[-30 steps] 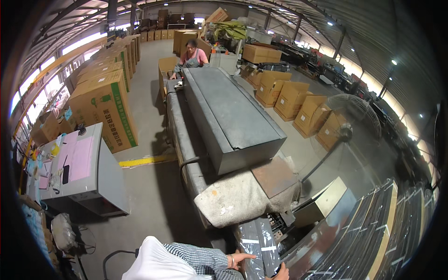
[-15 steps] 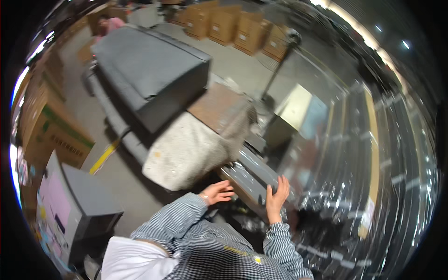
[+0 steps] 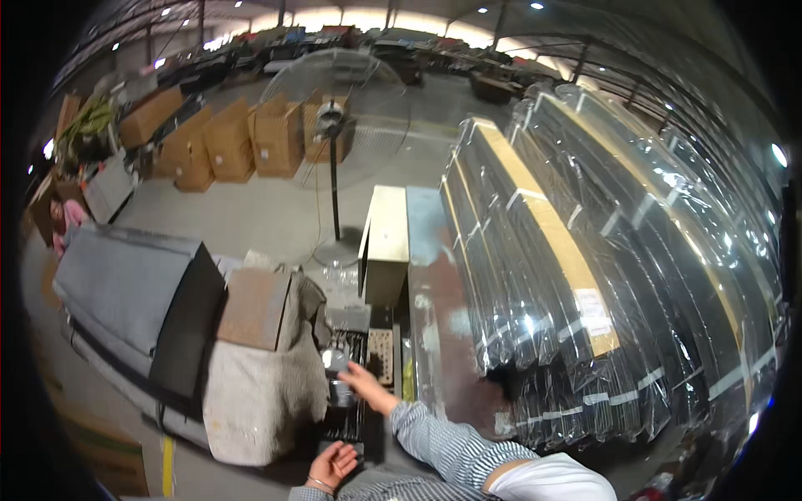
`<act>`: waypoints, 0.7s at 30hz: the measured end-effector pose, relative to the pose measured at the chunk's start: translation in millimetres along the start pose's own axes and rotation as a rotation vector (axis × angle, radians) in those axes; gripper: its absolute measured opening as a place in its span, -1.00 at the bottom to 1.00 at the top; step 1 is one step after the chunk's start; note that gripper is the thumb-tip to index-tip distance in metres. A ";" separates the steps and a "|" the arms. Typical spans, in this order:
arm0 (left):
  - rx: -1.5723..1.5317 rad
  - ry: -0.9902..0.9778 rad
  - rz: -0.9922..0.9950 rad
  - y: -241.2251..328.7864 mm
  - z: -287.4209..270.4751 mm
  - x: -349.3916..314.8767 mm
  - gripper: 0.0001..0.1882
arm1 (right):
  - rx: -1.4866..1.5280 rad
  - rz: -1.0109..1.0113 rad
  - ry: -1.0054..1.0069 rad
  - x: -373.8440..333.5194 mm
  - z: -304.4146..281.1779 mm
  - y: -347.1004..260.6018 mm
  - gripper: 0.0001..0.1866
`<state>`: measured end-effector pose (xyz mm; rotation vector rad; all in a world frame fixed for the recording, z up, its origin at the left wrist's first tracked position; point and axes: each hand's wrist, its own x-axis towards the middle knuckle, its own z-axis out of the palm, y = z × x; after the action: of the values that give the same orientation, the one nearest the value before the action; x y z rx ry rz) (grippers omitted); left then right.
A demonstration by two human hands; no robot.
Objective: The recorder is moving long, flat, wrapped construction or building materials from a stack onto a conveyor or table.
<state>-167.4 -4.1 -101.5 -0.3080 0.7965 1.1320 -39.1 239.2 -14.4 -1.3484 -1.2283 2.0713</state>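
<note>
Right hand (image 3: 361, 380) reaches forward over a small shiny metal cup-like part (image 3: 336, 361) on the dark machine bed (image 3: 344, 417), fingers spread, not clamped; cannot tell if it touches the part. Left hand (image 3: 332, 464) is low, near the bed's front end, palm open, holding nothing. A cloth-covered block (image 3: 255, 392) sits just left of the bed. Plastic-wrapped dark panels (image 3: 585, 275) are stacked to the right. Pedestal fan (image 3: 334, 117) and cardboard boxes (image 3: 225, 138) stand behind.
</note>
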 end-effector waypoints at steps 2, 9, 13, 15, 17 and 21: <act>0.096 -0.012 -0.055 -0.4 25.3 24.4 -0.73 | -0.477 -0.716 0.212 -34.1 8.0 -38.2 -0.30; 0.401 -0.169 -0.229 2.1 137.1 79.1 -0.61 | -1.031 -0.976 1.519 -303.4 -152.2 -179.8 -0.41; 0.548 -0.293 -0.283 -23.3 230.5 95.3 -0.60 | -1.320 -0.538 1.430 -371.4 -241.8 -137.0 -0.34; 0.647 -0.509 -0.253 -51.1 282.3 102.3 -0.57 | -1.215 -0.553 1.362 -381.2 -245.1 -133.3 -0.34; 0.685 -0.688 -0.248 -69.9 342.9 94.6 -0.44 | -1.107 -0.602 1.463 -363.5 -245.2 -139.9 -0.29; 0.548 -0.719 -0.181 -74.9 428.2 60.4 -0.34 | -1.179 -0.704 1.263 -358.7 -195.6 -148.7 -0.25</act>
<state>85.8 260.5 140.3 0.4626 0.3931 0.7301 278.7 160.2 271.6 -1.7006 -1.7690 -0.2656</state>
